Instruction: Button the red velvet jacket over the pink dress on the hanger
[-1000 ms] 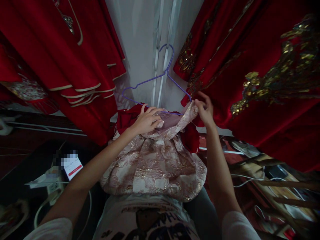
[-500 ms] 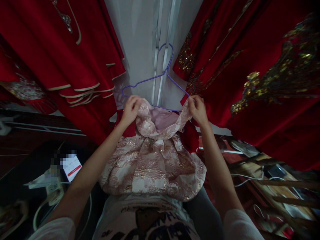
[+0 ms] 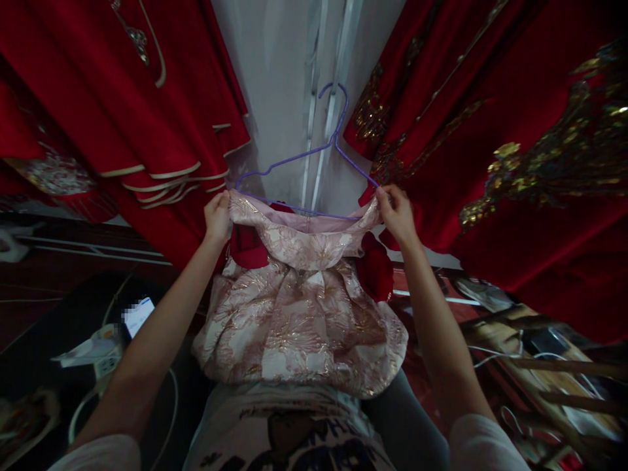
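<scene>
Light: dim around you
Phone (image 3: 139, 315): glowing at your left, partly pixelated
Sequins (image 3: 505, 161): glinting at your right
Edges: stretched, soft

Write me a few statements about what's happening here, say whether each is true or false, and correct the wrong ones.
1. The left hand pinches an upper corner of the patterned garment. True.
2. The right hand is off the garment. False: it grips the opposite upper corner.
3. A purple hanger is near the garment's neckline. True.
4. The hanger's hook points toward the person's lap. False: it is at the end away from the lap.
5. Red cloth hangs on both sides. True.
</scene>
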`<state>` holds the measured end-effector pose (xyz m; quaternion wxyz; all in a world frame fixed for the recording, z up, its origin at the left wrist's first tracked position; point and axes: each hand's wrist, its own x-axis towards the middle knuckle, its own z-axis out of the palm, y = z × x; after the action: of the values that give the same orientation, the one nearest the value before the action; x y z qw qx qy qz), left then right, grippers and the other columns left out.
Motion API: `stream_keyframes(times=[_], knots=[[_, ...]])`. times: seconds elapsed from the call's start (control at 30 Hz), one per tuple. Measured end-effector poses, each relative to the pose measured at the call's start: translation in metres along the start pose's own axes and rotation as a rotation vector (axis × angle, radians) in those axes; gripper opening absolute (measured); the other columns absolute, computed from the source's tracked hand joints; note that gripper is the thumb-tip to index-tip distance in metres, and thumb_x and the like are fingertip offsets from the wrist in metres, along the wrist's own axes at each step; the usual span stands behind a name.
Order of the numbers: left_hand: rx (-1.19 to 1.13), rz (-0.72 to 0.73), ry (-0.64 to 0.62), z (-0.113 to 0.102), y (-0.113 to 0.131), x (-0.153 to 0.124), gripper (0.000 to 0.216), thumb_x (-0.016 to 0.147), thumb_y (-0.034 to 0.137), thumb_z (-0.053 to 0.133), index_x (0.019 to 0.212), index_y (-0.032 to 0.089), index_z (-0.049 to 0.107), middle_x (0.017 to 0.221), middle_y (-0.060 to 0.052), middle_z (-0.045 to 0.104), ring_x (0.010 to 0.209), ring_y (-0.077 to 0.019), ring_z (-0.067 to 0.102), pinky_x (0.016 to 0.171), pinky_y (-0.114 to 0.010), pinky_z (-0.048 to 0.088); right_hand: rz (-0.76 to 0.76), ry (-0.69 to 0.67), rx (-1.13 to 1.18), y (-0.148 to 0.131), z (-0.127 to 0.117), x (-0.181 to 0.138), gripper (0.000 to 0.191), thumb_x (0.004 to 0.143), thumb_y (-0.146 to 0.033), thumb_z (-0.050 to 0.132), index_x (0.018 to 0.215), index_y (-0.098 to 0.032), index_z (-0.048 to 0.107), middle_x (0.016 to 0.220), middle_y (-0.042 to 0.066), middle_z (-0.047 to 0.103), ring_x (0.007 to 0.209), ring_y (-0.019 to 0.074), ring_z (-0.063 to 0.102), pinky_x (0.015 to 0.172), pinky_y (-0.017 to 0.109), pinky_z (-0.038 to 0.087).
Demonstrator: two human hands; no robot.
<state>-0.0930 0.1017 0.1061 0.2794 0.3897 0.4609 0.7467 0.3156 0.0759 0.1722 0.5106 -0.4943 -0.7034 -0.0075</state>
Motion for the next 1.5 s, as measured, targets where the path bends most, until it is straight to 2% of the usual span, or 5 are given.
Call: stream_keyframes(times=[0.43,0.73,1.1,1.3,1.5], knots=[[0.29,-0.01,-0.13,0.008,0.011,0.04,0.013,0.077,0.025,0.065,0.071,0.013,0.069,0.066,0.0,0.062,0.067,-0.0124,0.055,0.07,-0.022,0.046,-0.023,0.007,-0.022,0.004,0.003,0.003,0.032,0.093,-0.047,0.046,0.077,-0.023,0.059,0.077,0.003,0.061,0.08,0.0197,0.056,0.082,0.034,0.043],[0.112,-0.032,-0.36,0.019,0.033,0.05,0.015,0.082,0.026,0.067,0.087,0.013,0.072,0.084,-0.005,0.069,0.08,-0.0138,0.062,0.082,-0.025,0.047,-0.011,-0.004,-0.032,0.006,-0.002,0.005,0.034,0.093,-0.051,0.046,0.078,-0.023,0.06,0.076,0.003,0.06,0.082,0.0208,0.056,0.081,0.035,0.044],[0.022,-0.175,-0.195,-0.011,0.011,0.016,0.025,0.074,0.039,0.07,0.078,0.015,0.067,0.074,-0.003,0.067,0.07,-0.0126,0.06,0.07,-0.023,0.049,-0.015,-0.006,-0.041,0.007,0.001,0.005,0.031,0.093,-0.047,0.046,0.078,-0.023,0.059,0.073,0.001,0.059,0.079,0.0194,0.055,0.081,0.033,0.042],[0.106,-0.04,-0.198,0.0,0.013,0.031,0.028,0.077,0.041,0.067,0.084,0.015,0.069,0.08,-0.004,0.068,0.076,-0.0141,0.062,0.076,-0.025,0.05,-0.033,-0.015,-0.053,0.01,0.001,0.006,0.03,0.093,-0.046,0.047,0.078,-0.023,0.06,0.075,0.002,0.06,0.08,0.0198,0.056,0.082,0.034,0.042],[0.463,0.249,-0.598,0.042,0.06,0.043,0.034,0.082,0.046,0.061,0.088,0.014,0.071,0.084,-0.003,0.07,0.086,-0.0171,0.062,0.08,-0.025,0.049,-0.016,-0.06,-0.027,0.008,-0.002,0.008,0.035,0.093,-0.051,0.045,0.078,-0.023,0.06,0.073,0.001,0.059,0.078,0.0188,0.056,0.079,0.032,0.042]])
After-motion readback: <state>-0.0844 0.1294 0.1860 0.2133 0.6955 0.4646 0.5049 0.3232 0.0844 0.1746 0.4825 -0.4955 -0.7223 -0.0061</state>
